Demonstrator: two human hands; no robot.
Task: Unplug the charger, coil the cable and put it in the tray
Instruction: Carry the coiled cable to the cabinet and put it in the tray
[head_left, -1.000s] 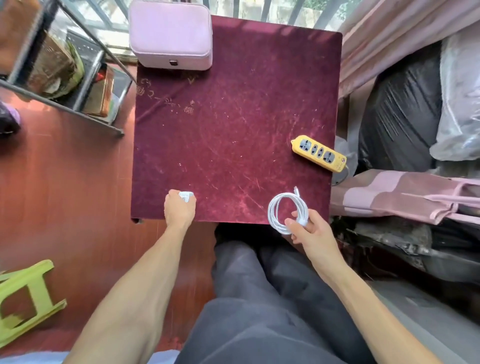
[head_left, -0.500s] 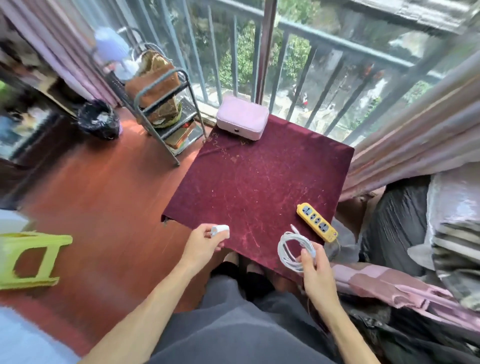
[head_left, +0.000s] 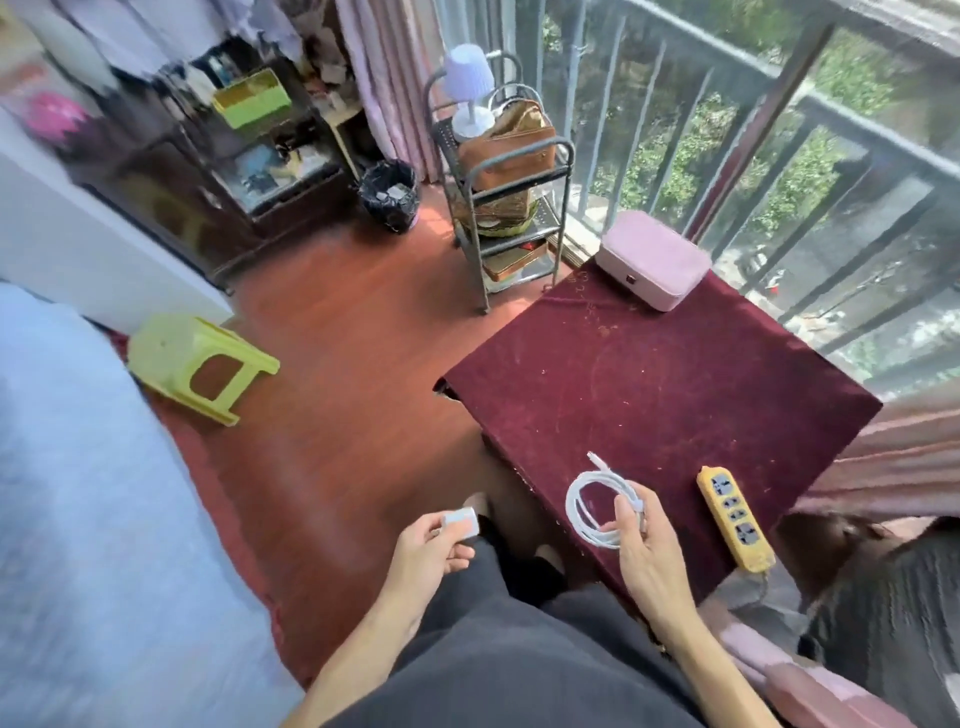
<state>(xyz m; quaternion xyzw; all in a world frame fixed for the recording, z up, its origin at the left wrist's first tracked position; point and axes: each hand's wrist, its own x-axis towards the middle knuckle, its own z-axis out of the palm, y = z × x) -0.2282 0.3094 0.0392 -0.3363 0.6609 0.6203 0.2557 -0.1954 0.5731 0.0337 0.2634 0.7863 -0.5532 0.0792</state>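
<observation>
My left hand (head_left: 431, 545) holds a small white charger block (head_left: 461, 521) over the floor, left of the table. The white cable (head_left: 589, 499), wound into a loop with one plug end sticking up, is pinched in my right hand (head_left: 641, 540) above the near edge of the dark red velvet table (head_left: 649, 395). A yellow power strip (head_left: 733, 512) lies on the table's right edge with nothing plugged in. No tray can be made out; a green bin (head_left: 252, 98) sits on a far shelf.
A pink case (head_left: 652, 262) rests at the table's far corner. A metal rack (head_left: 511, 197) with a lamp and bags stands beyond it, a black waste bin (head_left: 389, 195) beside it. A green stool (head_left: 195, 364) lies on the wooden floor at left. Balcony railing is behind.
The view has swung up and to the left, showing more of the room. My left hand with the charger block has come off the table edge toward my lap; my right hand keeps the coil.
</observation>
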